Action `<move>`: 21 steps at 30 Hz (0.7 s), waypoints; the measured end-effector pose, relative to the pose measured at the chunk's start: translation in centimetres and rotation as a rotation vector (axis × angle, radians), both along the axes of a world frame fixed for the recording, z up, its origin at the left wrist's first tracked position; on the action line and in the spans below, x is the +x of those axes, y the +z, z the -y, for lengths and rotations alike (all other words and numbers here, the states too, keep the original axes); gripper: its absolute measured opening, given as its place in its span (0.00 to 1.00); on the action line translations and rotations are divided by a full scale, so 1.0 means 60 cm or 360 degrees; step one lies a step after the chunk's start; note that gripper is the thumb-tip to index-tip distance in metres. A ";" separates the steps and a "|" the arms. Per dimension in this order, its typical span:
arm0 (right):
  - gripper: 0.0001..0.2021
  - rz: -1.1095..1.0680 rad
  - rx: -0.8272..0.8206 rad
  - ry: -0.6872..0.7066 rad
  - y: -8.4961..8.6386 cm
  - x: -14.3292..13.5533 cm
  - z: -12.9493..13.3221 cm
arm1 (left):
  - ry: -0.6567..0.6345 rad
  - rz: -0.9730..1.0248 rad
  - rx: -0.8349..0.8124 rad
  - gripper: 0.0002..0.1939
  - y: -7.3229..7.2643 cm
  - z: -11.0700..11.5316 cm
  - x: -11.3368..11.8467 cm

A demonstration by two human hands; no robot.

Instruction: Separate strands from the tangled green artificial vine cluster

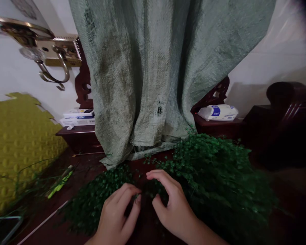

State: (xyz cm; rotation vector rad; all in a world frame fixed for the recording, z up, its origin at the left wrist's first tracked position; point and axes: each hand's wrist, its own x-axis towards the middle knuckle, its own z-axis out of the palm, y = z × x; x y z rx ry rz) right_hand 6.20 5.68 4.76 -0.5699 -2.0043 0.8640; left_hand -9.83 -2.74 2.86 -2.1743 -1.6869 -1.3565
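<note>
My left hand (121, 209) has its thumb and forefinger pinched together. A tiny dark bit shows at the fingertips, too small to name. Close on the right, my right hand (172, 207) is curved with thumb and fingers apart, and nothing shows between them. Under and left of the left hand lies a smaller heap of leafy green sprigs (91, 197). A larger heap of fine green stems with small leaves (214, 166) spreads beyond and right of the right hand. Both heaps rest on a dark red wooden surface (51, 217).
A grey-green woven sack (158, 68) hangs behind the heaps. To the left are a bright green-handled tool (61, 183), a thin pale stick (43, 223), loose stems, and a yellow foam mat (17, 146). Boxes (78, 119) and a tissue pack (218, 113) sit on ledges.
</note>
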 end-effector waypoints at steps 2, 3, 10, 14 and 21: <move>0.24 0.0082 0.0041 0.0032 0.000 0.000 0.003 | 0.0018 0.0082 -0.0024 0.08 0.001 -0.003 -0.002; 0.23 0.0126 0.0072 0.0031 -0.001 0.000 0.005 | 0.0018 0.0102 -0.0028 0.08 0.001 -0.005 -0.003; 0.14 0.0185 0.0265 -0.0033 -0.012 -0.005 0.003 | 0.0014 0.0097 -0.0007 0.07 0.002 -0.004 -0.001; 0.11 0.0201 0.0292 -0.0035 -0.009 -0.006 0.000 | -0.0011 0.0065 0.0013 0.07 0.005 -0.003 0.002; 0.12 0.0167 0.0252 -0.0052 -0.009 -0.007 0.001 | 0.0024 0.0018 0.0009 0.08 -0.007 -0.006 0.001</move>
